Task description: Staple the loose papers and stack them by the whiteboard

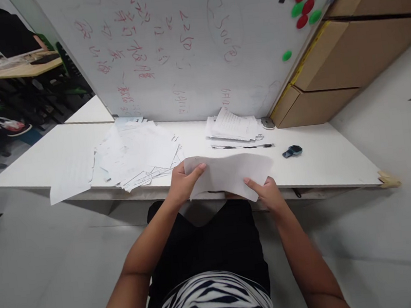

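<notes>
A white sheet of paper [229, 173] is held over the near edge of the white table [338, 159]. My left hand [183, 183] grips its left edge, thumb on top. My right hand [268, 194] pinches its lower right corner. The sheet bends slightly between the two hands. To the left of my hands lies a loose, spread pile of papers [135, 154]. A neater stack of papers [232, 126] lies at the back of the table, with a black pen [243, 146] just in front of it.
A small dark blue object [292, 151] lies on the table to the right. A whiteboard [186, 43] with red writing and magnets stands behind the table. Cardboard boxes [345, 56] sit at the right. Desks and chairs stand at the far left.
</notes>
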